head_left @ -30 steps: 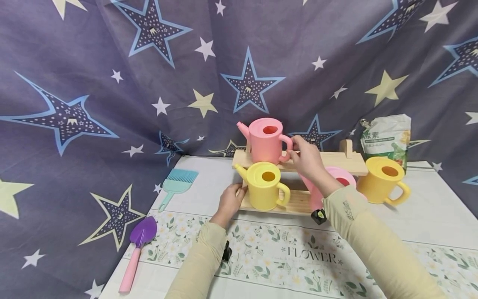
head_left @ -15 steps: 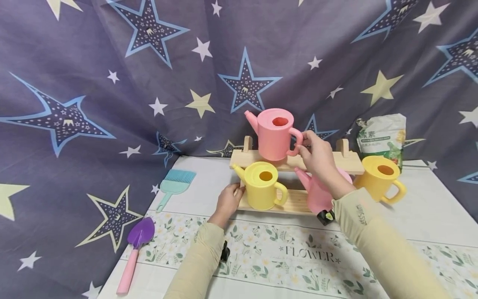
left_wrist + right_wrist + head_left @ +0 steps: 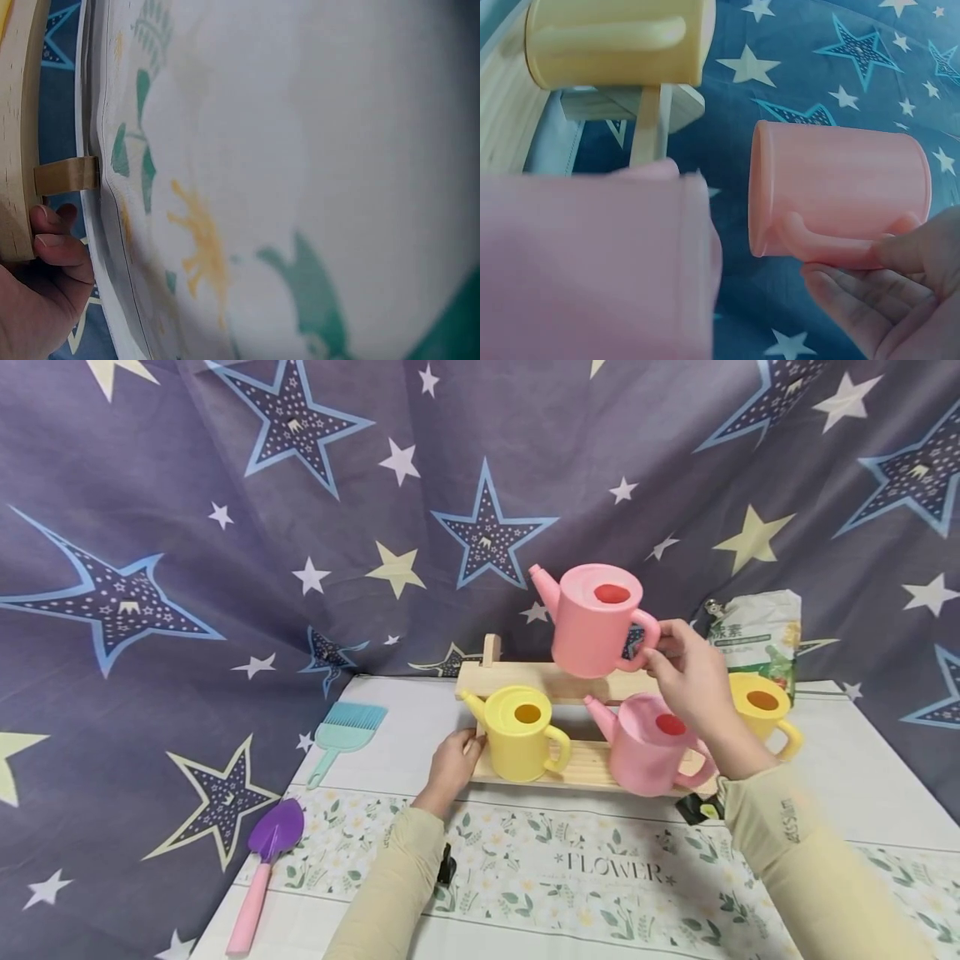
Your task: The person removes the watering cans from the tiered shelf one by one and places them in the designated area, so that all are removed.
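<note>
My right hand point(image 3: 693, 672) pinches the handle of a coral-pink toy watering can point(image 3: 588, 631), which hangs above the upper board of a two-tier wooden shelf point(image 3: 510, 680). In the right wrist view, thumb and fingers close on that handle, and the coral watering can point(image 3: 840, 184) touches nothing else. My left hand point(image 3: 452, 766) grips the left end of the lower board, beside a yellow watering can point(image 3: 517, 749). The left wrist view has its fingers curled round the wooden board point(image 3: 16, 150). A lighter pink watering can point(image 3: 647, 756) stands on the lower board's right side.
Another yellow watering can point(image 3: 757, 717) stands right of the shelf, partly behind my right wrist. Behind it is a white printed bag point(image 3: 757, 631). At left lie a teal brush point(image 3: 347, 737) and a purple trowel with a pink handle point(image 3: 276, 835). A starry curtain hangs behind.
My right hand has lifted the coral watering can off the upper board and carried it to the right. The left hand has stayed on the shelf's end.
</note>
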{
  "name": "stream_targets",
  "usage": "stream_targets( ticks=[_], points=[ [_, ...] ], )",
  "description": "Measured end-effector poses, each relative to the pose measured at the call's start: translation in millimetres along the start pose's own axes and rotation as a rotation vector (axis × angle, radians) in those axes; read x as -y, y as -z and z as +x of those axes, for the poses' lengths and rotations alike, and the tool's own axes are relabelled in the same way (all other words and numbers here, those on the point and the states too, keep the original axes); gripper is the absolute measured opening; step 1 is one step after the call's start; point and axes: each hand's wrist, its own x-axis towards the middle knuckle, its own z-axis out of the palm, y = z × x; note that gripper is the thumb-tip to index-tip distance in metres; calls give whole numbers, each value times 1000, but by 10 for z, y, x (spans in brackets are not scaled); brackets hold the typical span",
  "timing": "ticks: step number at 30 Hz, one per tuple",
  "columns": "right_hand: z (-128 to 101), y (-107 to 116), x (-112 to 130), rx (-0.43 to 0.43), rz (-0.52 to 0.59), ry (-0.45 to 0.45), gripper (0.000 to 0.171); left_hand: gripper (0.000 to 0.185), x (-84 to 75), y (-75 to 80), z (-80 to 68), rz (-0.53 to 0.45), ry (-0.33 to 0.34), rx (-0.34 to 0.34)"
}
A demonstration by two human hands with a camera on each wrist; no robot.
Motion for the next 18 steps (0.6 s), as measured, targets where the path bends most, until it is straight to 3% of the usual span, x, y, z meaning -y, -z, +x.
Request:
stream_targets(
  ticks=[11,18],
  points=[
    [-175,409,-156,-58,-77,-26,24,39,-9,12,-12,-9,-8,-4],
    [-304,644,-291,-66,-146,-114,31,40,-28,18,-12,-12,-1,6]
  ],
)
